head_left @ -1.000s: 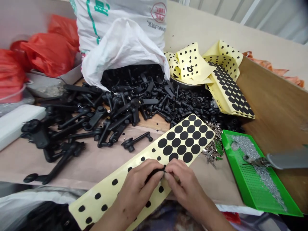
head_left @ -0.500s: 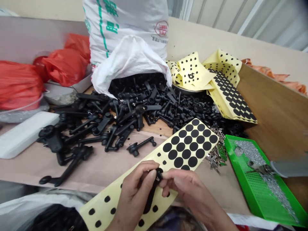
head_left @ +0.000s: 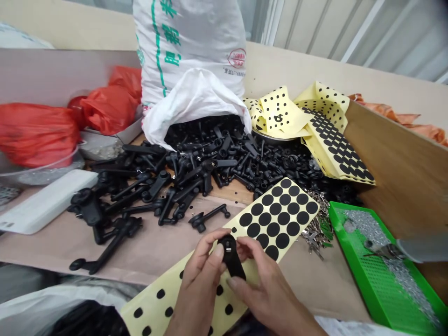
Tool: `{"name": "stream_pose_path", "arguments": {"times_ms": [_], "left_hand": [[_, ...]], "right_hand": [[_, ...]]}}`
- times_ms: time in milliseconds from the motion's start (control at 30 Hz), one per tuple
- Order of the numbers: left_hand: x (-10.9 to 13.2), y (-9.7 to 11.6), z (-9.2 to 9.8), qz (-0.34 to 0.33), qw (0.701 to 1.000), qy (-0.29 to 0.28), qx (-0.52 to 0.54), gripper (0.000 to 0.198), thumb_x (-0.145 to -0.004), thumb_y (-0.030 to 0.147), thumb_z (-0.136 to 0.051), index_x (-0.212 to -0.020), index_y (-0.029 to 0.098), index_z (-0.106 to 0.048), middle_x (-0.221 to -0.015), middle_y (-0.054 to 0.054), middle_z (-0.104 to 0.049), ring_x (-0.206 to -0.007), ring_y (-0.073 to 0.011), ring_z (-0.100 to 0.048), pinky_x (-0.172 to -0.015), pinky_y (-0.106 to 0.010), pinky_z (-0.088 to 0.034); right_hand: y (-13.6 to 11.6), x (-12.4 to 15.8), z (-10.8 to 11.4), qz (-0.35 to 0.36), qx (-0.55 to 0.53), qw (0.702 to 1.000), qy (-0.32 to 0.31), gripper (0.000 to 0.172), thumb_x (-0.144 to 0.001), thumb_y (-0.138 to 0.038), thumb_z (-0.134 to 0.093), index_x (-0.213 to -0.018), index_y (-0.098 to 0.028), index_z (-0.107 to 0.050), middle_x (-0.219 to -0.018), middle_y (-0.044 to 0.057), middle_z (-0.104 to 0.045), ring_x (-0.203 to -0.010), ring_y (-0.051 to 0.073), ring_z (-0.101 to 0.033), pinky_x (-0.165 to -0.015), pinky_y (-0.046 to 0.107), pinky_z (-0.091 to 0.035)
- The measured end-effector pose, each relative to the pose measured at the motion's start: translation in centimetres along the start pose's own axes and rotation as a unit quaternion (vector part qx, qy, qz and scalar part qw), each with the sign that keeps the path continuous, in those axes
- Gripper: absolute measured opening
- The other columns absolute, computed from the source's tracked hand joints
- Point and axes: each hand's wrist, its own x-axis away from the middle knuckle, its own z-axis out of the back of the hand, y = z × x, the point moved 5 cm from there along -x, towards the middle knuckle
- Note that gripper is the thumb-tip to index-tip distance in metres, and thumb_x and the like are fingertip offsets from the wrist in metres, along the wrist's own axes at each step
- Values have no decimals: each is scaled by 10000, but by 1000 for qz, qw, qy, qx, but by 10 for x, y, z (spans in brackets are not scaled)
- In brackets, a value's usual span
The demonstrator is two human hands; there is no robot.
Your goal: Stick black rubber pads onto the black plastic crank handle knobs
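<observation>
My left hand grips the round end of a black crank handle between thumb and fingers. My right hand is closed around the other side of it, fingertips at the round end and thumb near the narrow arm. A small shiny metal piece shows in the round end, which faces up. Beneath both hands lies a yellow backing sheet with black round stickers at its far end and smaller black dots nearer me. Another crank handle lies just beyond the sheet.
Piled black handles spill from a white woven sack. Small metal clips lie beside a green tray of tiny shiny parts. More sticker sheets lean at the back right. Red bags and a white box stand left.
The view has tilted up slightly. My right fingers have shifted from pinching at the round end to holding the handle's side, and the handle has turned so its round face shows.
</observation>
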Motion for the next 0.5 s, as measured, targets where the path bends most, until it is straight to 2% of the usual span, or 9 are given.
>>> {"name": "stream_pose_path", "arguments": {"times_ms": [133, 267, 367, 500], "left_hand": [[0, 1, 0, -4, 1000, -9, 6, 228, -860, 368, -543, -1044, 243, -596, -1137, -39, -613, -960, -163, -608, -779, -217, -513], [-4, 1, 7, -12, 996, -50, -71, 251, -858, 388, -544, -1021, 222, -639, -1110, -58, -630, -945, -207, -606, -768, -289, -536], [-8, -3, 15, -7, 992, -58, -109, 272, -854, 403, -555, -1032, 224, -654, -1036, -48, -664, -950, -223, -605, -761, -305, -544], [-12, -7, 17, 7, 992, -60, -108, 316, -870, 425, -528, -1064, 213, -660, -1021, -48, -686, -956, -227, -614, -807, -314, -534]], "right_hand": [[-1, 2, -6, 43, 59, 997, -9, 523, -821, -144, -491, -1322, -203, -351, -1272, 112, -542, -1140, 247, -524, -959, 385, -436], [5, 4, -3, 52, 62, 997, -7, 530, -817, -91, -464, -1314, -250, -373, -1247, 73, -570, -1124, 228, -544, -949, 359, -445], [8, 4, 0, 47, 35, 998, -6, 469, -847, -121, -471, -1281, -280, -393, -1143, 42, -618, -1004, 195, -599, -859, 298, -482], [4, 2, 10, 50, 3, 998, 33, 236, -871, -179, -486, -1098, -247, -495, -921, 22, -600, -836, 164, -587, -747, 262, -479]]}}
